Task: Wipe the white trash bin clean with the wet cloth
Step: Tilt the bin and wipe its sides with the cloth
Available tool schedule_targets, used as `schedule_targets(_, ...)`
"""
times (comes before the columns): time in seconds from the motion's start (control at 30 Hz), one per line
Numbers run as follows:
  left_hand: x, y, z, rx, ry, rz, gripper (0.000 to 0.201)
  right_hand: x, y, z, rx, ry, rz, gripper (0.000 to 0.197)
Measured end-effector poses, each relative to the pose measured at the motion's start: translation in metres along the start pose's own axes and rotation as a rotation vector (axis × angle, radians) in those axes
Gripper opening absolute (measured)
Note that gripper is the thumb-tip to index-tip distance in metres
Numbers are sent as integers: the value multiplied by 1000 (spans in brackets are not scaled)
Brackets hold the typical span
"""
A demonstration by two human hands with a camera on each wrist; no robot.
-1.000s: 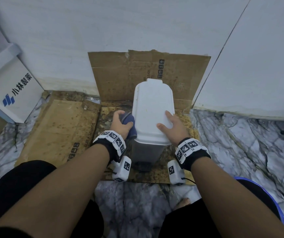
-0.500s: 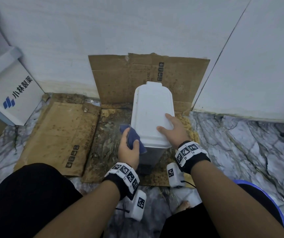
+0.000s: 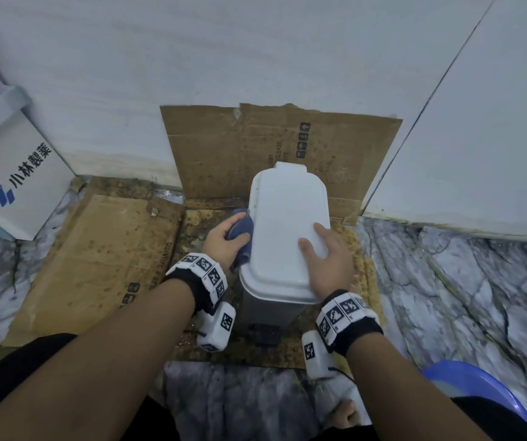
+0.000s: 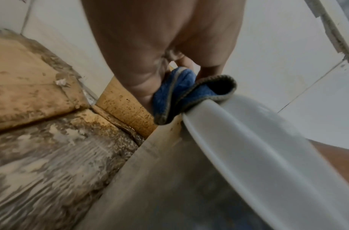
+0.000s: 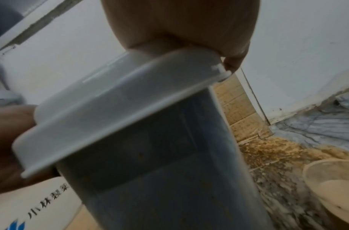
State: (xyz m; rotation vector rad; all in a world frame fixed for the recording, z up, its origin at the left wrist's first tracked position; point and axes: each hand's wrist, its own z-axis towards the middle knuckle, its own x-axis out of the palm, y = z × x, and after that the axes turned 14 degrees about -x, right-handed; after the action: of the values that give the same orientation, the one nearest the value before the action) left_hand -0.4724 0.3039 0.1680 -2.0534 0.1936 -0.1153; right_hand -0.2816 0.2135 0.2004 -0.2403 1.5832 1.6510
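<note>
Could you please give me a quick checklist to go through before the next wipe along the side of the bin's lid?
1. Cloth in hand: ok. The left hand holds the blue cloth bunched in its grip.
2. Cloth touching the bin: ok. It presses against the left edge of the white lid.
3. Bin steadied: ok. The right hand lies flat on the lid.
4. Lid shut: ok. It sits closed on the white trash bin.
5. Cloth wet enough: cannot tell.
6. Bin body clean: not ok. The right wrist view shows small brownish specks on its side.
</note>
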Motion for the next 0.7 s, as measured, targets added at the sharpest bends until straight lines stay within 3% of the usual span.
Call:
schedule_targets(0.47,8,-79,105,91,35,302,47,5,-16,1,25,-16,254,51)
schedule_targets(0.7,7,-110,135,33,162,451,46,8,-21,0,20,-50,300,50)
